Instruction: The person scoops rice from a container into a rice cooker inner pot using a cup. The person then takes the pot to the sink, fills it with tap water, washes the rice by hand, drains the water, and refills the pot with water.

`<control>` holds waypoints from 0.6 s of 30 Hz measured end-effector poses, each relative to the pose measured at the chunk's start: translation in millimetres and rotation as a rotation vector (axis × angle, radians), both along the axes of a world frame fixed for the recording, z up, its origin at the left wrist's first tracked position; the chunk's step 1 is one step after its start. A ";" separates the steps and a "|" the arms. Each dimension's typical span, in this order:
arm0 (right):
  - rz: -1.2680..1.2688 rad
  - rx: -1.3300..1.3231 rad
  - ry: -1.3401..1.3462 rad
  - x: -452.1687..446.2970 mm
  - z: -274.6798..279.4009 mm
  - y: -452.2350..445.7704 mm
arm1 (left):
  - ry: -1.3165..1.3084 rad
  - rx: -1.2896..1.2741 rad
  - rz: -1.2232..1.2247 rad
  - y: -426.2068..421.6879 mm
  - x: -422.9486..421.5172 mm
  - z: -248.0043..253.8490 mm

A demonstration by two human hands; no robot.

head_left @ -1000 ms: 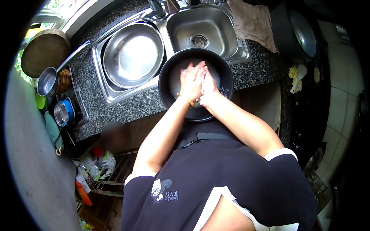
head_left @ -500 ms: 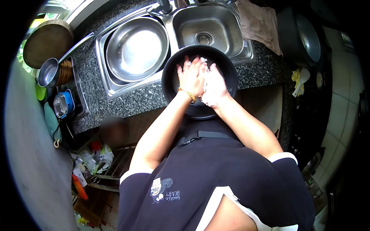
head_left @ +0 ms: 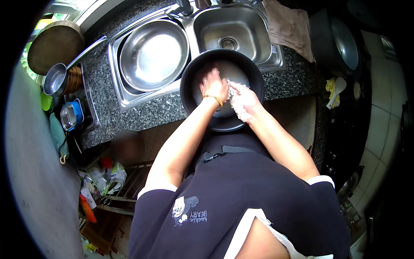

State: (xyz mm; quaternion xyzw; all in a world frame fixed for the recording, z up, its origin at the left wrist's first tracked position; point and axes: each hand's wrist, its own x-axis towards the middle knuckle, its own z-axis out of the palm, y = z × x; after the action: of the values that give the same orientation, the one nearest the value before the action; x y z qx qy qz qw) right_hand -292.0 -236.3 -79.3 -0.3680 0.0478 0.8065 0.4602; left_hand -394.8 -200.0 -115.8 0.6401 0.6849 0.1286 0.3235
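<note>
On the head view, I observe two bare-handed grips operating inside a black pot (head_left: 185, 88) positioned at the front edge of the tabletop (head_left: 159, 108), directly before the double sink (head_left: 192, 41). The left grip (head_left: 214, 89), with a gold bracelet (head_left: 214, 99) at the wrist, extends over the pot interior; its fingers are spread and slightly blurred. The right grip (head_left: 251, 101) is located just beside it, on the pot's right side, with white grains (head_left: 237, 102) coating the inner palm; I cannot tell whether its fingers close around them. Cloudy whitish liquid (head_left: 233, 71) covers the pot bottom below both grips. A wide steel basin (head_left: 154, 55) is seated in the left sink compartment; the right compartment exposes its drain (head_left: 228, 44), with a faucet (head_left: 184, 7) behind. A beige cloth (head_left: 290, 28) lies over the tabletop at the sink's right end. Farther right, I note a white spoon (head_left: 339, 88) beside a yellow cloth (head_left: 331, 86). On the far left, a saucepan (head_left: 55, 81) sits near a round board (head_left: 56, 47), which stands tilted by the window, and a blue-edged container (head_left: 72, 116) occupies a rack area nearer the person.
</note>
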 end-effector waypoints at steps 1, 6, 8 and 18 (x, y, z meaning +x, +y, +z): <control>0.053 -0.050 -0.256 5.4 -15.3 -0.6 | -0.026 -0.112 0.080 5.1 0.2 3.9; -0.197 -0.019 -0.543 2.0 -35.3 1.6 | -0.294 -0.053 0.190 21.1 0.4 -27.3; -0.260 -0.007 -0.567 -8.4 -42.9 2.8 | -0.351 -0.109 0.092 17.5 6.1 -35.1; -0.501 -0.272 -0.203 -18.0 -54.6 36.2 | -1.620 -0.536 0.818 0.5 14.2 -27.3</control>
State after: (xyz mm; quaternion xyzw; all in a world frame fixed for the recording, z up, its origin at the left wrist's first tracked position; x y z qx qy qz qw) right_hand -310.0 -200.2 -133.9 -0.4818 0.1986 0.6130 0.5938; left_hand -380.6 -199.5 -143.1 -0.0292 0.4300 0.4758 0.7667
